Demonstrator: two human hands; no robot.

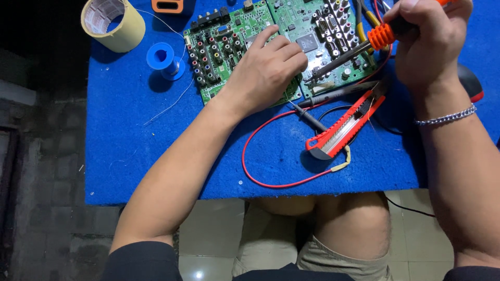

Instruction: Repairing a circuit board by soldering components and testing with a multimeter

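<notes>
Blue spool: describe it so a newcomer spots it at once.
Start at the blue mat, upper left, where the big roll of tan tape lies. Just right of it, before the green circuit board under the left hand, sits the blue spool. It is small and plastic, trailing thin wire.
</notes>
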